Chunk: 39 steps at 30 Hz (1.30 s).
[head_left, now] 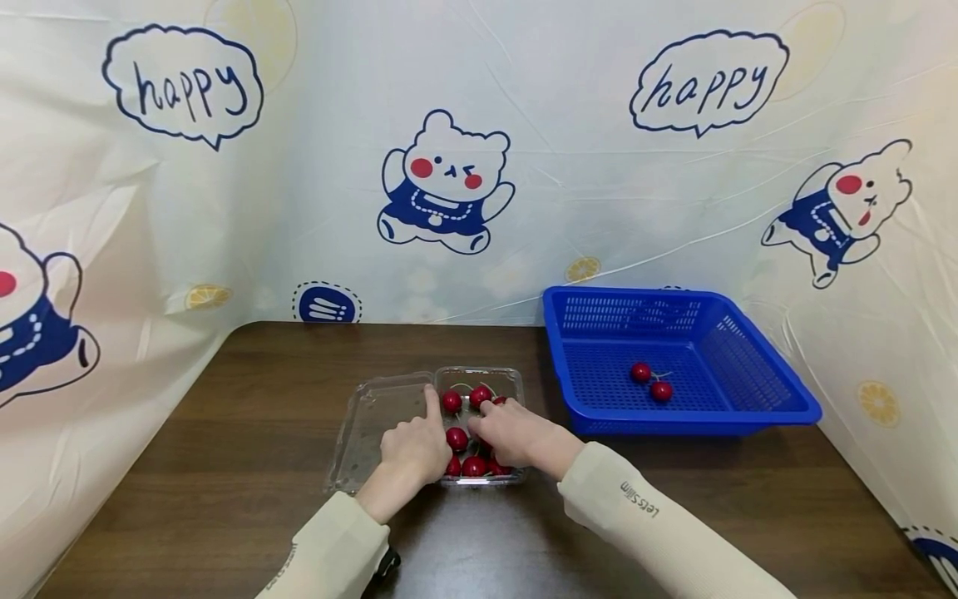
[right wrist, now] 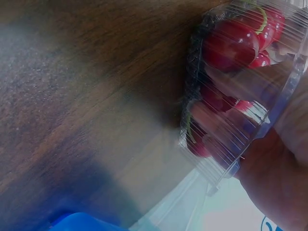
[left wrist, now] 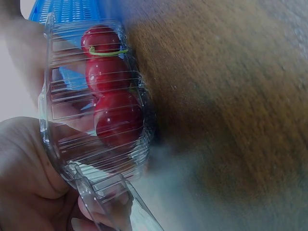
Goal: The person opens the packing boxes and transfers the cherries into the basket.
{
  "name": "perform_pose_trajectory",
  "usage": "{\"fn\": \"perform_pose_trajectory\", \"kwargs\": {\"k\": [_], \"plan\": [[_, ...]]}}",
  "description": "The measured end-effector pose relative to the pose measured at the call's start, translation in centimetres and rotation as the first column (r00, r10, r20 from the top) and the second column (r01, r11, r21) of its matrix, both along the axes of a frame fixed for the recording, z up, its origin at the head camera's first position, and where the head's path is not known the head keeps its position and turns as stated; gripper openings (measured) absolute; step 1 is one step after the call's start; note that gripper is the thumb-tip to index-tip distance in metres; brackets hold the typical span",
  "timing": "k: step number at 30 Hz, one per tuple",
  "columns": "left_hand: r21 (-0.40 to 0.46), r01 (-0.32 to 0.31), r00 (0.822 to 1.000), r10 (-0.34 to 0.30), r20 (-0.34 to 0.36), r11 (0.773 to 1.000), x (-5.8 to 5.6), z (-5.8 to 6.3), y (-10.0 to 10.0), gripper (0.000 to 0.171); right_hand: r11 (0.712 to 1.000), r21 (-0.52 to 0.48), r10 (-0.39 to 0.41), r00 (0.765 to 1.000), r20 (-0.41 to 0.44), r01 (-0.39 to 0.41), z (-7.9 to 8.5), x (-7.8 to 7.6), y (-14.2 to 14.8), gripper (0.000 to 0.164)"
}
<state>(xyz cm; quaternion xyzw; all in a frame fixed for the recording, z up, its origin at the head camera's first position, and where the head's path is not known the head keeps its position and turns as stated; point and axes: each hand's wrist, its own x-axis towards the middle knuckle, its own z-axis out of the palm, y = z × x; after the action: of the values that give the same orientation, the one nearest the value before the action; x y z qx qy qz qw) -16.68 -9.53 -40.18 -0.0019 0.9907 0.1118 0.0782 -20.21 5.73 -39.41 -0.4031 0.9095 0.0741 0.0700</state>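
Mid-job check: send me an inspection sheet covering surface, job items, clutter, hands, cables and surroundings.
Surface: brown wood-grain table.
Job items: clear container holding cherries, its lid open leftward; blue basket with two cherries.
Clutter: nothing seen.
Hands: left hand at the container's lid side, index finger extended; right hand reaching into the container, grip unclear.
Cables: nothing seen.
Surroundings: pale curtain printed with bears and "happy" bubbles.
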Motion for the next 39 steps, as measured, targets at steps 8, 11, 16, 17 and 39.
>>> {"fn": "perform_pose_trajectory", "kwargs": {"k": [8,11,16,17,39], "plan": [[-0.005,0.001,1.000,-0.001,-0.005,1.000,0.0,0.0,0.0,0.080,1.000,-0.019,0.004,1.000,-0.004,-0.004,-0.1,0.0,0.2,0.026],[-0.003,-0.001,1.000,0.001,-0.003,1.000,0.0,0.0,0.0,0.080,1.000,-0.023,0.010,1.000,-0.004,-0.010,-0.1,0.1,0.2,0.026],[-0.001,0.000,1.000,0.000,-0.003,1.000,0.0,0.0,0.0,0.080,0.999,-0.034,0.003,1.000,0.011,-0.002,-0.1,0.0,0.2,0.028],[0.001,0.000,1.000,0.000,-0.003,1.000,0.0,0.0,0.0,0.080,0.999,-0.035,0.001,1.000,0.014,0.000,-0.1,0.0,0.2,0.028],[-0.001,0.002,1.000,-0.002,0.005,1.000,0.0,0.0,0.1,0.081,0.994,-0.111,0.019,0.999,0.035,-0.015,0.4,-0.4,1.0,0.030]]}}
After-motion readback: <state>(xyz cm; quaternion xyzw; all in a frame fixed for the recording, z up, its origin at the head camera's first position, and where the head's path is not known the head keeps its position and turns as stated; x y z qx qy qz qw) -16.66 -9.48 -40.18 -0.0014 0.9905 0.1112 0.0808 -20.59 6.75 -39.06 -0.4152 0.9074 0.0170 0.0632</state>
